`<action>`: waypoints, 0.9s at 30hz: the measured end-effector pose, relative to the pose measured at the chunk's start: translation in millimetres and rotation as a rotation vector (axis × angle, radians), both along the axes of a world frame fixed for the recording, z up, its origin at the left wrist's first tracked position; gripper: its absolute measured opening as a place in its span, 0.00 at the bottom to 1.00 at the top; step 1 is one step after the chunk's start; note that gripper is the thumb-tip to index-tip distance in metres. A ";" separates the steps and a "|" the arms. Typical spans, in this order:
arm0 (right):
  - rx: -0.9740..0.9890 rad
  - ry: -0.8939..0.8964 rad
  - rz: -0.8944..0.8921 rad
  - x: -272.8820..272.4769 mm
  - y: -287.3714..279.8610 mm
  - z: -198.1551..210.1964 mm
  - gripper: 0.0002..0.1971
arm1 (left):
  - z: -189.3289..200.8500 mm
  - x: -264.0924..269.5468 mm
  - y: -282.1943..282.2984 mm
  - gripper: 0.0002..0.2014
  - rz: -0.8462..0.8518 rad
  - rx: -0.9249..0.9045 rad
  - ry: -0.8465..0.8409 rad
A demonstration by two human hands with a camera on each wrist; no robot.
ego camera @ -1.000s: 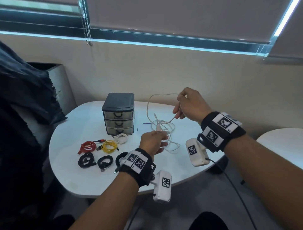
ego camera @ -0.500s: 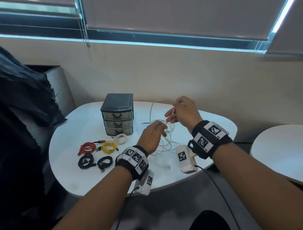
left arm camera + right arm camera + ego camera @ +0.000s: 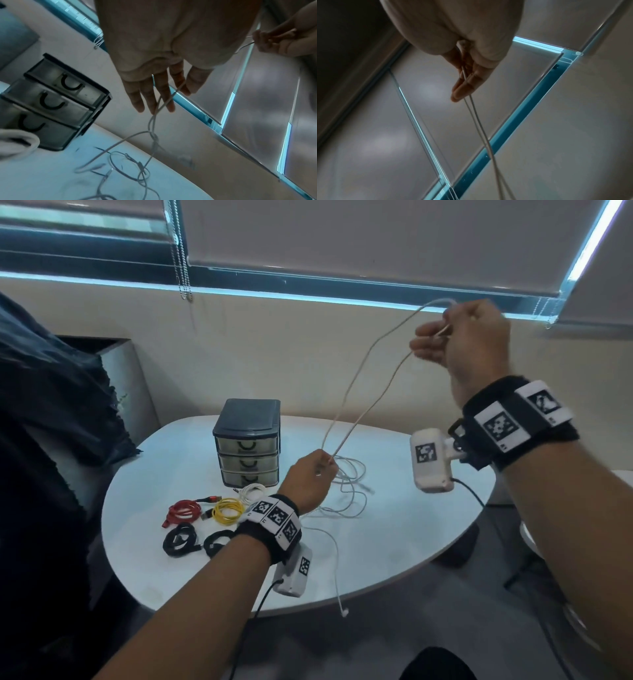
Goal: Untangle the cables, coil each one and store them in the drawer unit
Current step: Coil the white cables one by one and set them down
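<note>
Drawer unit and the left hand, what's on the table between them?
Head view: a coiled white cable lies just before the drawer unit, between it and the left hand; otherwise bare table.

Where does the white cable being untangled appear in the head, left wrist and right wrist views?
Head: white cable runs from left hand up to right hand.
Left wrist: centre, knotted below fingers.
Right wrist: two strands hanging from fingers.
Shared landmark: window blind.
</note>
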State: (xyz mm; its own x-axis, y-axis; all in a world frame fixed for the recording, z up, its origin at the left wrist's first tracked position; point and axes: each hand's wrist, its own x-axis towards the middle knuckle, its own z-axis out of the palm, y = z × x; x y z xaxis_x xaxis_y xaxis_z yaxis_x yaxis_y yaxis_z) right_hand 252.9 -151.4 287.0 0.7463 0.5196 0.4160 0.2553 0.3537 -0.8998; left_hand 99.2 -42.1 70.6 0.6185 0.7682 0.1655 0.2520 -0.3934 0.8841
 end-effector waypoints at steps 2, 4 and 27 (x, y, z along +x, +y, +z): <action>0.081 0.019 -0.032 2.8 -4.4 17.6 0.05 | -4.2 1.0 -5.4 0.07 -0.031 -0.026 -0.020; 0.143 -0.017 -0.056 6.7 -10.1 30.0 0.04 | -9.3 0.6 -9.0 0.08 -0.033 -0.008 -0.030; -1.287 -0.111 0.463 -38.3 -3.2 -249.6 0.23 | 117.7 72.6 80.5 0.04 0.154 -0.224 -0.285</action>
State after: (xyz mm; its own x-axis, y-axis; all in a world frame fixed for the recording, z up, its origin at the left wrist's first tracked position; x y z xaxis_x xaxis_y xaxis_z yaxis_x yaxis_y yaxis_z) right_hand 214.6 -154.6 37.4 0.3957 0.7705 -0.4997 0.4348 -0.6364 -0.6371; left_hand 171.7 38.4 188.3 0.4468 0.8849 0.1318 0.0246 -0.1594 0.9869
